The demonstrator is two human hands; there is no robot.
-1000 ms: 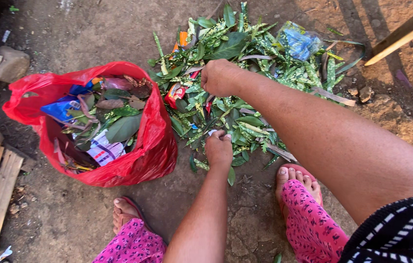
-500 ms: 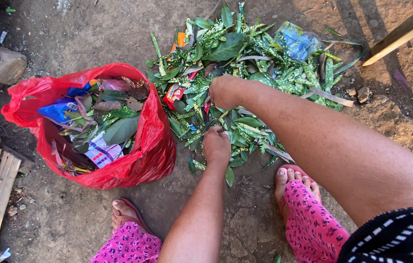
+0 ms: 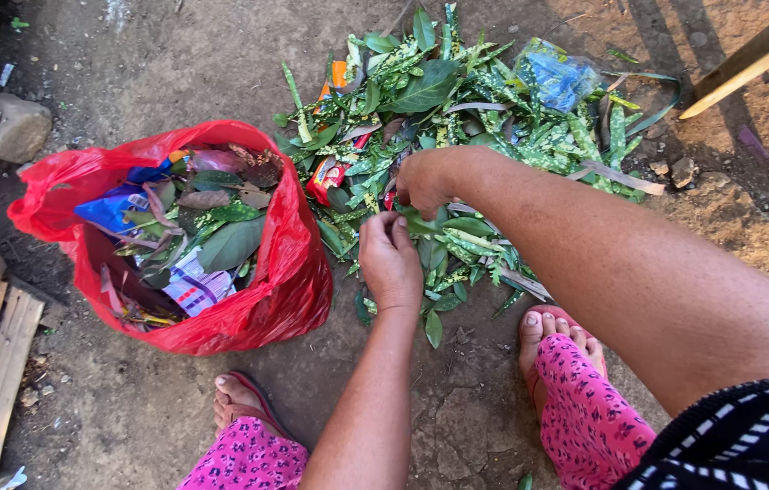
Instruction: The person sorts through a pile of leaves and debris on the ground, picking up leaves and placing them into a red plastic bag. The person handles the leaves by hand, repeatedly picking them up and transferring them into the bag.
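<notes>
Leaves and litter lie heaped on the bare earth, and we have both hands down in the near edge of the leaf pile (image 3: 484,118). A second ago our hands sat a little further apart; now our left hand (image 3: 391,263) and right hand (image 3: 428,180) have drawn close together, the right just above the left, so we judge that we are bunching up a handful rather than spreading the heap.

Our left hand's grip is narrow, fingers curled down onto green leaves; whether it has actually closed on any we cannot tell. Our right hand is closed in a loose fist among the leaves, and its fingers are hidden, so what it holds we cannot tell either.

The leaves are glossy, long and pointed, many speckled yellow on green, mixed with a crumpled blue plastic bag (image 3: 559,80) and a red wrapper (image 3: 328,178). Just left of the heap stands a thin, shiny red plastic bag (image 3: 285,281), mouth open, already part filled with leaves and scraps. The ground (image 3: 176,63) is dry, cracked dirt. Our feet in sandals stand on either side, near the heap.
</notes>
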